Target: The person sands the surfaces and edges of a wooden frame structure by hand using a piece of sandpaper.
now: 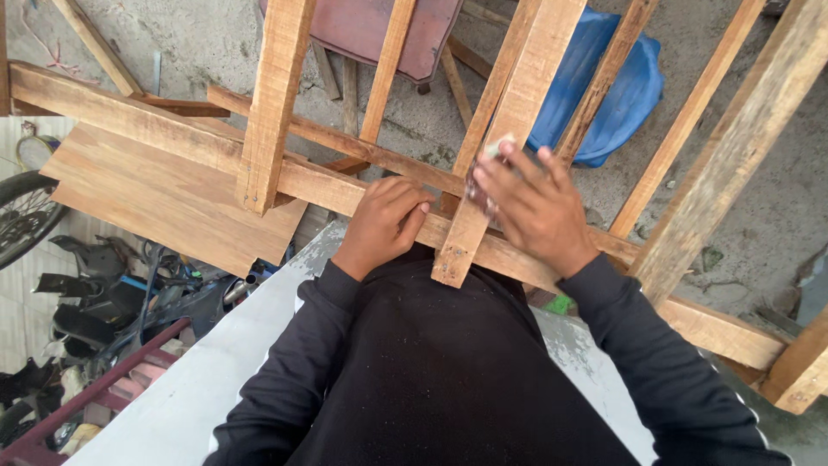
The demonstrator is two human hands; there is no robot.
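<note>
Am seeing right hand [536,207] pressing pale pad [498,148] onto slat [509,129], grip holding it; left hand [388,217] curling over rail [328,185]; blue tarp [604,86] lying behind slats.

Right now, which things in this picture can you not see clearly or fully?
- Head view: the pale pad under the right hand is mostly covered by its fingers.
- The wooden frame runs past the top and right edges.
- The left hand hides its own palm on the rail.
- The bicycle wheel is cut off by the left edge.

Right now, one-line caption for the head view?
Left hand grips the wooden frame's crossbar while right hand presses a small pale pad against an upright slat.
</note>
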